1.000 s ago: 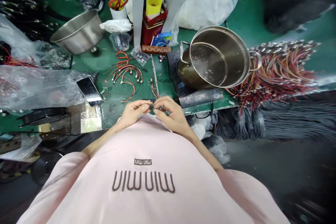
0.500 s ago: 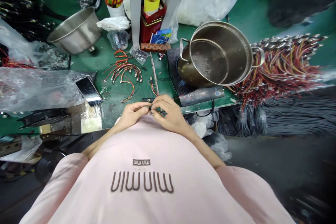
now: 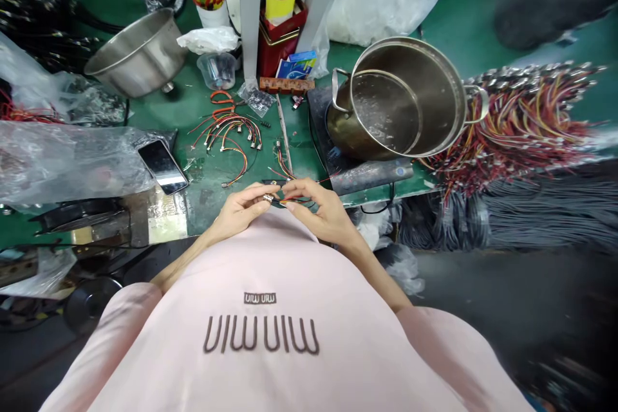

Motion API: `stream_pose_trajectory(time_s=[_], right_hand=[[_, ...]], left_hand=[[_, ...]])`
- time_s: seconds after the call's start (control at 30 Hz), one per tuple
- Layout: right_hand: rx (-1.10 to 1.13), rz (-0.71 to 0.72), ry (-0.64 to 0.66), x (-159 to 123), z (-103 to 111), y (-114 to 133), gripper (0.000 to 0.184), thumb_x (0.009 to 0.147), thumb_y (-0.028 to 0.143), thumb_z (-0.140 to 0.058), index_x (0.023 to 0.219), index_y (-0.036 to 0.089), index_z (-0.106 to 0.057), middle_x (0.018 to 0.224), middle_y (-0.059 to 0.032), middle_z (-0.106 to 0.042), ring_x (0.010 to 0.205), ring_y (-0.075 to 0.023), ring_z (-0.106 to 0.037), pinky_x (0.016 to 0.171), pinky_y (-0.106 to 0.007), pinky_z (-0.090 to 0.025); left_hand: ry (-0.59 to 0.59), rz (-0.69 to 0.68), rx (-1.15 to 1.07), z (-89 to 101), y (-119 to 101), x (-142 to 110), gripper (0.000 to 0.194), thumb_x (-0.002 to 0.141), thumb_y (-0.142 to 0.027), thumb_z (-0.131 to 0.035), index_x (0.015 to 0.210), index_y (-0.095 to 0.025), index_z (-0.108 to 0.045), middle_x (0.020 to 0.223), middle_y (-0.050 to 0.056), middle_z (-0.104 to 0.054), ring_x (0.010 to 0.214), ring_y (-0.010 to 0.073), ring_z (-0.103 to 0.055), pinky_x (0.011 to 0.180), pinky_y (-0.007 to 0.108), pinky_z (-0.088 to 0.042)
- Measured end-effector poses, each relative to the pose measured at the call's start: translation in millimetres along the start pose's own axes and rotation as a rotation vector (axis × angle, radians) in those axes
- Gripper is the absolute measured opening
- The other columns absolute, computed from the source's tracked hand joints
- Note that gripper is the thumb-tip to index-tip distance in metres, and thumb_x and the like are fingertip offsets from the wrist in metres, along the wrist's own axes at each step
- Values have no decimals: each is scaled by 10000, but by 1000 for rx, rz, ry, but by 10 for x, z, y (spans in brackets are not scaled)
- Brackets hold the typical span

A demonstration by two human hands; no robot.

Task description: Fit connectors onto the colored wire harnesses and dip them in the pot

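My left hand is closed at the table's front edge, with a small metal connector pinched between thumb and fingers. Thin coloured wires run from the connector side toward my right hand, whose thumb and fingers curl round them. Just beyond my hands lies a dark flat strip, partly covered by my fingers. A short wire lead with a connector rests past it. Farther left on the green table are several more wire leads, beside orange-handled pliers or cutters.
A large metal pot holding liquid stands on a flat hotplate at right. Beyond it lies a big heap of wire leads. At left are a phone, plastic bags and a steel bowl. Grey posts rise behind.
My right fingers have shifted slightly right and loosened from a tight pinch. The metal connector in my left hand now shows, and the wires between my hands are more visible.
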State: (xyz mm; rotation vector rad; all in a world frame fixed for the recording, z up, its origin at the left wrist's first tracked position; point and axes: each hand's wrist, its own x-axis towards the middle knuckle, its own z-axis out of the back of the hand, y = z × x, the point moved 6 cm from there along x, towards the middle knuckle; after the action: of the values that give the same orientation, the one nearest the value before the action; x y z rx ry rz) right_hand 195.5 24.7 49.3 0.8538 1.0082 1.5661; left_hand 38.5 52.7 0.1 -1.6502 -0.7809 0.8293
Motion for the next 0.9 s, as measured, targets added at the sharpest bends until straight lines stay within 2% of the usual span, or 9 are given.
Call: stream_pose_trajectory(time_s=[0.17, 0.3, 0.47, 0.6, 0.7, 0.8, 0.9], right_hand=[[-66, 36, 23, 10, -67, 32, 81, 875, 217, -536, 908, 184, -603, 843, -10, -679, 745, -115, -629, 708, -234, -489], [-121, 28, 17, 13, -116, 36, 77, 849, 186, -522, 801, 180, -581, 733, 11, -628, 643, -96, -559, 637, -213, -435], [-70, -15, 76, 0, -191, -56, 55, 841, 225, -530, 820, 181, -554, 711, 26, -581, 606, -87, -493, 611, -212, -393], [-4, -155, 221, -91, -114, -180, 230, 904, 359, -511, 1028, 172, -564, 646, 54, -532, 555, -85, -431, 573, -215, -356], [13, -224, 313, -220, 39, -255, 304, 953, 382, -413, 998, 155, -611, 612, 44, -520, 541, -88, -434, 560, -217, -350], [81, -336, 447, -380, 115, -384, 389, 958, 437, -393, 855, 144, -628, 534, 45, -497, 495, -89, -447, 526, -212, -354], [137, -421, 521, -477, 103, -547, 406, 947, 464, -405, 915, 137, -644, 486, 53, -507, 448, -92, -450, 499, -210, -358]], left_hand=[[20, -15, 28, 0, 28, -8, 335, 819, -352, -666, 1134, -247, -711, 1001, 56, -646, 914, 159, -578, 832, 283, -443], [17, -39, 44, -31, 43, 6, 311, 818, -349, -667, 1105, -239, -721, 973, 53, -657, 881, 151, -581, 806, 276, -446], [15, -51, 33, -54, 46, 19, 286, 801, -377, -676, 1029, -217, -743, 955, 69, -672, 891, 172, -605, 841, 300, -459], [-81, 51, 35, 48, 119, 21, 301, 773, -358, -705, 1031, -210, -743, 933, 62, -674, 835, 151, -609, 803, 278, -472], [-106, 149, -16, 92, 229, 53, 323, 749, -343, -727, 1040, -203, -735, 954, 57, -692, 811, 136, -616, 807, 275, -482], [-42, 277, -76, 33, 412, 132, 358, 722, -330, -746, 1051, -189, -728, 984, 67, -709, 782, 123, -619, 778, 264, -487], [30, 370, -135, -61, 622, 298, 379, 690, -316, -764, 1040, -176, -728, 978, 72, -714, 723, 106, -611, 733, 257, -487]])
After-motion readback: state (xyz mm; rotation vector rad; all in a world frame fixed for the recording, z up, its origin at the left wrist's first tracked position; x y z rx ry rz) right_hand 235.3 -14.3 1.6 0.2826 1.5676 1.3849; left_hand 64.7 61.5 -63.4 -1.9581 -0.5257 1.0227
